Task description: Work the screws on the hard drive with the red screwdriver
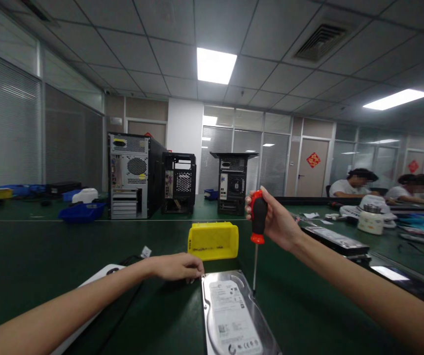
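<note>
A silver hard drive [230, 315] with a white printed label lies label up on the green table in front of me. My left hand [182, 266] is closed, its bent fingers against the drive's far left corner; its fingertips are partly hidden. In my right hand [273, 217] is a red and black screwdriver [259, 219], gripped by the handle and held nearly upright. Its tip meets the drive's right edge, near the far corner. Whether a screw sits under the tip is too small to tell. Just beyond the drive stands a yellow plastic bin [214, 241] with small dark bits inside.
Computer cases [130, 172] stand at the back, beside a blue tray [82, 212]. More drives [337, 239] are stacked at right, near a cream-coloured pot [371, 220]. A white object [86, 305] and a black cable lie under my left forearm. People [352, 185] sit at far right.
</note>
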`<state>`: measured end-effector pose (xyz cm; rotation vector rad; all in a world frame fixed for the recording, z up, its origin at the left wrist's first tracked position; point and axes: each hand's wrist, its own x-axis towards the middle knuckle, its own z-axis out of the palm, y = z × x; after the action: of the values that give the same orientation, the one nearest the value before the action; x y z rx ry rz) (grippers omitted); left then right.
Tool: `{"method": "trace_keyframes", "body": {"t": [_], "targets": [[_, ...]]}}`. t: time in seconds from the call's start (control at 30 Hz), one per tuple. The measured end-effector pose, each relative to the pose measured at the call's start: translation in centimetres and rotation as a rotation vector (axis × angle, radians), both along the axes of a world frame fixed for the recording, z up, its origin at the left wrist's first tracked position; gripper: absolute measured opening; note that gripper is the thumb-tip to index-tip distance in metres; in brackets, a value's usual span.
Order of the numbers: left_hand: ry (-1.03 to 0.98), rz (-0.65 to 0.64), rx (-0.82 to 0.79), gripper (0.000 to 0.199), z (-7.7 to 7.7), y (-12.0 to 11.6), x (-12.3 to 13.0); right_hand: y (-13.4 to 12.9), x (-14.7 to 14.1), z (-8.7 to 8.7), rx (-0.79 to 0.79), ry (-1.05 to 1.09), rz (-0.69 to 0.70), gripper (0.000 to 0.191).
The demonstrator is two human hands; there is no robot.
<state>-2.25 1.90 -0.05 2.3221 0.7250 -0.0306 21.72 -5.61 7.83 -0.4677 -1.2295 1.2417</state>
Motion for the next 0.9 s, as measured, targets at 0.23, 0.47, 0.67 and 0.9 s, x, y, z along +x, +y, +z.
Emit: {"method": "trace_keyframes", "body": {"t": [0.23,0.47,0.67,0.9], "targets": [[-0.006,-0.009,0.009,0.020,0.0,0.0,-0.1,0.1,-0.6,-0.3,0.046,0.039,0.064,0.019],[0.006,-0.019,0.022,0.022,-0.1,0.1,-0.1,0.1,-0.2,-0.3,-0.015,0.006,0.032,0.019],[-0.009,-0.027,0.012,0.023,-0.4,0.6,-0.2,0.1,-0.5,-0.5,0.004,0.007,0.091,0.025],[-0.008,-0.016,0.024,0.025,-0.4,0.5,-0.1,0.7,-0.6,-1.1,0.032,-0.021,0.016,0.019]]}}
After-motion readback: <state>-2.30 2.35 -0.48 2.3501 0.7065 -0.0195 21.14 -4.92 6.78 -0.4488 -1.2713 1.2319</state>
